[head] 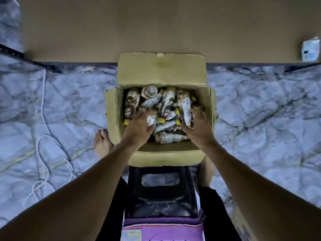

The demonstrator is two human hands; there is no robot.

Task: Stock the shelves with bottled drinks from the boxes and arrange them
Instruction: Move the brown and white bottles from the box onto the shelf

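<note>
An open cardboard box (161, 70) stands on the floor straight ahead, its flaps folded out. Inside lie several small brown-and-white drink bottles with yellow caps, heaped in a loose pile. My left hand (139, 126) reaches into the box's left half, and its fingers curl over a bottle (151, 120) lying there. My right hand (198, 126) is in the right half, with thumb and fingers around another bottle (185, 110) that lies lengthwise. A brown shelf board (156, 26) spans the top of the view behind the box.
A black plastic stool (161, 193) stands just before the box, between my legs. My bare left foot (102, 143) is beside the box. A white cord (43, 136) trails over the marble-patterned floor at left. A small white packet (311, 49) lies on the shelf at right. Another carton's corner (241, 225) shows bottom right.
</note>
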